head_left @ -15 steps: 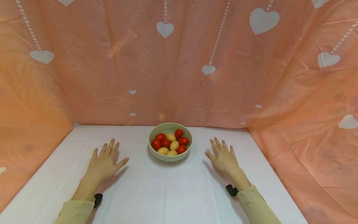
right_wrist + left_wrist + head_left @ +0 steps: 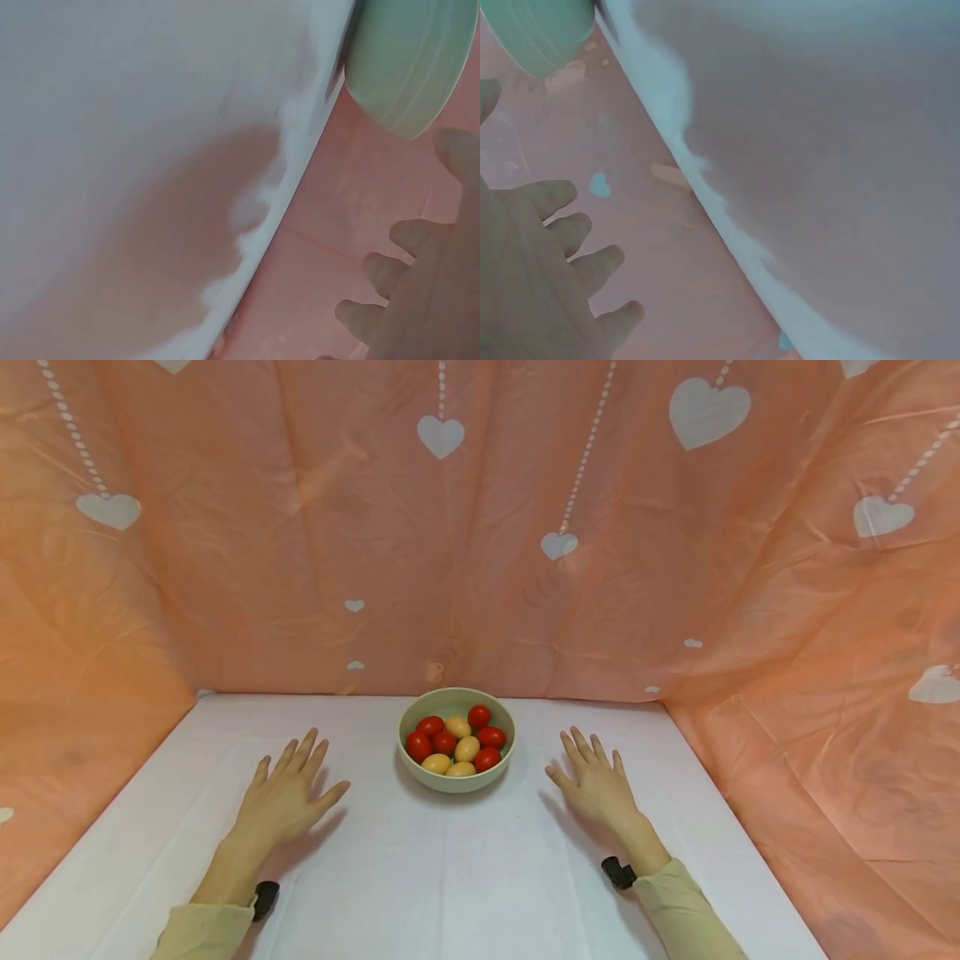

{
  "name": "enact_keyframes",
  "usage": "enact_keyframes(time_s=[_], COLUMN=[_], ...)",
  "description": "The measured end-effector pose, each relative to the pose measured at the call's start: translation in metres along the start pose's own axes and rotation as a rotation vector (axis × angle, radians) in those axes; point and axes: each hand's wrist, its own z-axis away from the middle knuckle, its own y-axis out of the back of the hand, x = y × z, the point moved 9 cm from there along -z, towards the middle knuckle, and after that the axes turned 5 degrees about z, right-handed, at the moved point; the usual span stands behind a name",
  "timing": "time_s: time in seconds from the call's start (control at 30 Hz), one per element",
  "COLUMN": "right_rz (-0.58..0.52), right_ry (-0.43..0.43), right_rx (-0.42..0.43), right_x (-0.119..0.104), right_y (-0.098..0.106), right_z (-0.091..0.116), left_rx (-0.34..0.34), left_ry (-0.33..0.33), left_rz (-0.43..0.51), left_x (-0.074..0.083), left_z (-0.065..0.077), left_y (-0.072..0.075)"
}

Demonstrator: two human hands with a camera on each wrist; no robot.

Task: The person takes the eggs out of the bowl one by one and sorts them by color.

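A pale green bowl [image 2: 450,784] stands near the back of the white-covered table, holding several red cherry tomatoes [image 2: 418,746] and several yellow ones [image 2: 467,749]. To the left of the bowl my left hand [image 2: 279,802] hovers palm down, fingers spread, its shadow falling on the cloth. My right hand [image 2: 597,789] is held the same way on the other side, its thumb toward the bowl. Neither hand holds anything. Both wrist views catch spread fingers, with part of the bowl [image 2: 544,30] at the upper corner; the right wrist view has the bowl [image 2: 409,64] closer.
A white cloth [image 2: 450,877] covers the table. Peach-coloured curtains [image 2: 450,527] with white hearts hang behind and on both sides, meeting the table's back edge just beyond the bowl. A small black wrist camera [image 2: 266,900] sits under the left wrist, another [image 2: 618,872] by the right.
My left hand has shifted very slightly right, and my right hand very slightly left. The bowl and the tomatoes in it stay as they were.
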Motion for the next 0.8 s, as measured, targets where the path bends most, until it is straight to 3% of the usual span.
enact_keyframes(time_s=[0.3, 0.63, 0.8], right_rz=[-0.093, -0.132, -0.148], right_ry=[0.076, 0.111, 0.126], right_rx=[0.052, 0.039, 0.024], right_x=[-0.017, -0.039, -0.048], right_y=[0.003, -0.002, -0.005], right_z=[-0.004, -0.011, -0.015], left_rx=[0.052, 0.244, 0.280], left_ry=[-0.060, -0.198, -0.224], left_rz=[0.026, 0.089, 0.174], left_x=[0.016, 0.040, 0.050], left_z=[-0.003, -0.009, -0.017], left_y=[0.008, 0.017, 0.015])
